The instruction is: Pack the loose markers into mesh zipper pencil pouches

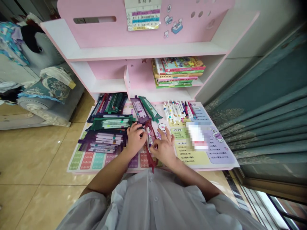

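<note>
A dark red mesh pencil pouch [151,160] lies lengthwise in front of me, with white markers [149,137] at its middle. My left hand [134,140] is closed at the pouch's left side, thumb and forefinger pinching near the upper end of the markers. From the right, my right hand [165,149] pinches the pouch by its right edge near the markers' lower end, its other fingers lifted. Exactly what lies under the fingertips is partly hidden. Just beyond the pouch are a purple mesh pouch [139,110] with markers inside and a green mesh pouch [150,108].
Filled pouches, including a green one [112,122] and a purple one [103,142], are piled on the desk's left. Loose markers [176,111] lie at the back right, near a blurred white object [198,135]. A pink shelf [146,51] holding stacked books [178,72] rises behind.
</note>
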{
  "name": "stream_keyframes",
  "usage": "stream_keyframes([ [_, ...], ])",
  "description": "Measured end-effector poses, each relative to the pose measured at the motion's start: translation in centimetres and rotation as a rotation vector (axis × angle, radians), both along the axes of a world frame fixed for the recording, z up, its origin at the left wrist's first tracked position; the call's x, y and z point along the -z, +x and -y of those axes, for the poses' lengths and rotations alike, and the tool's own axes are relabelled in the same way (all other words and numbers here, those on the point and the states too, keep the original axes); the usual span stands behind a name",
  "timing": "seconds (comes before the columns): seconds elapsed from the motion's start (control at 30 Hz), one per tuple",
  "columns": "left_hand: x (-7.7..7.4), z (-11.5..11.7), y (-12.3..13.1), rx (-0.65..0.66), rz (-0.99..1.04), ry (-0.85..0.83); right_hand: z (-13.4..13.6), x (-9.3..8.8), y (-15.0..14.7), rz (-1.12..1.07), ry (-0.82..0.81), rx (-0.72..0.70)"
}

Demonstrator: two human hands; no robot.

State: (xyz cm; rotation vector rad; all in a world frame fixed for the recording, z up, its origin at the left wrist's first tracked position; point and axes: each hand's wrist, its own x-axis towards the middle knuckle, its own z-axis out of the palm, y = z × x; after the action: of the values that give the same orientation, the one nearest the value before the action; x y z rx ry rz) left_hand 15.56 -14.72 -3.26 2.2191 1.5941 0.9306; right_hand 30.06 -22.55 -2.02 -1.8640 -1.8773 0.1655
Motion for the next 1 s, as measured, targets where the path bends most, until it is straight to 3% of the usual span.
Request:
stream_keyframes([
  [0.33,0.2,0.0,0.0,-0.002,0.004,-0.003,-1.5,0.2,-0.5,0.15,-0.215,-0.054],
  [0.53,0.5,-0.1,0.0,0.001,0.004,0.012,-1.4,0.1,-0.4,0.138,-0.22,-0.073],
  [0.67,0.5,-0.2,-0.1,0.0,-0.001,0.009,-1.9,-0.7,0.6,0.031,-0.127,-0.059],
  [0.83,0.4,-0.2,-0.1,0.004,0.001,-0.007,-5.8,-1.3,4.4,-0.042,0.089,0.083],
  [1.0,0.5,-0.2,-0.1,0.002,0.005,-0.007,-11.8,0.8,9.0,0.026,0.082,0.359],
])
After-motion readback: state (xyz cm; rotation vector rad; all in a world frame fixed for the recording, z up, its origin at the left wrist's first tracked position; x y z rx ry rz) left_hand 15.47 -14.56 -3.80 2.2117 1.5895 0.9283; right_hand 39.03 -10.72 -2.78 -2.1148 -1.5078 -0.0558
